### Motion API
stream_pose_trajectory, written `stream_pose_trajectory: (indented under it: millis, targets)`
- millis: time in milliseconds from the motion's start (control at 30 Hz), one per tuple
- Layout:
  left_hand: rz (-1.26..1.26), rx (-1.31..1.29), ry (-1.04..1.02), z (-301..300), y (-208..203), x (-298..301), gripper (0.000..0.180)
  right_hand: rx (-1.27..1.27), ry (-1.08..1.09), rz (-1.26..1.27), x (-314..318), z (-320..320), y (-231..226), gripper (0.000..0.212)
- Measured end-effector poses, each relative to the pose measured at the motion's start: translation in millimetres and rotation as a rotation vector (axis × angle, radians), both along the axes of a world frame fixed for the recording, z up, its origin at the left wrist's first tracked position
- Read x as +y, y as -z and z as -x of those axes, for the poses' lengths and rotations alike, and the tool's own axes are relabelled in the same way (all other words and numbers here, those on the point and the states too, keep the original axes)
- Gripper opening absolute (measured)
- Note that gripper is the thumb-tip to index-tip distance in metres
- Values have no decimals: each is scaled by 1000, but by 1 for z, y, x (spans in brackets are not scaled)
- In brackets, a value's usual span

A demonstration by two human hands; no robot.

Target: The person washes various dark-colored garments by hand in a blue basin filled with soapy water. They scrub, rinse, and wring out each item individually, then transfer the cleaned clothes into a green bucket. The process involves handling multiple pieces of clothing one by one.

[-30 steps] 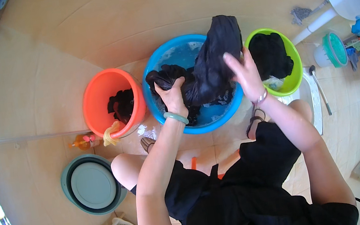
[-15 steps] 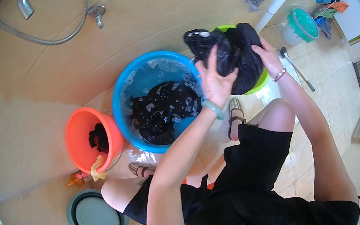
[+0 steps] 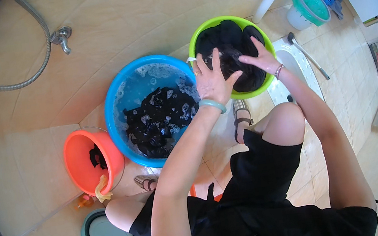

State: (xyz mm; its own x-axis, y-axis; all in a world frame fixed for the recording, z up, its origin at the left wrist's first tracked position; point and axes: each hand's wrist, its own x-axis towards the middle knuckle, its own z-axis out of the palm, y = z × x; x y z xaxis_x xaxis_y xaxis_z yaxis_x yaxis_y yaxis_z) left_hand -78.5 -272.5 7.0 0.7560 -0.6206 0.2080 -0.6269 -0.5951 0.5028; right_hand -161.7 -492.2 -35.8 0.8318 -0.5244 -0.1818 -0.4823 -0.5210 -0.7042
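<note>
Left hand (image 3: 213, 84), right hand (image 3: 266, 61): fingers spread wide, no grip visible, over black clothes (image 3: 225, 33) in green tub (image 3: 248, 94). Step looks like placing clothes; next move likely needs hands clear.

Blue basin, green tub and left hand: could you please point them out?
Blue basin (image 3: 110, 115): head view, left rim.
Green tub (image 3: 249, 94): head view, lower rim.
Left hand (image 3: 213, 83): head view, back of hand.

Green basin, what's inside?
Dark cloth, bunched up, in the green basin. The open left hand and right hand hide parts of it. Anything under the cloth, including the basin's bottom, is covered.
</note>
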Motion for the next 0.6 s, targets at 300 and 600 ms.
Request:
stream_pose_trajectory:
  millis: [300, 600]
  targets:
    - [-564, 69, 225, -2, 72, -19, 87, 680, -136, 350, 30, -28, 21, 110]
    - [20, 78, 129, 10, 58, 66, 53, 263, -399, 316, 80, -94, -75, 47]
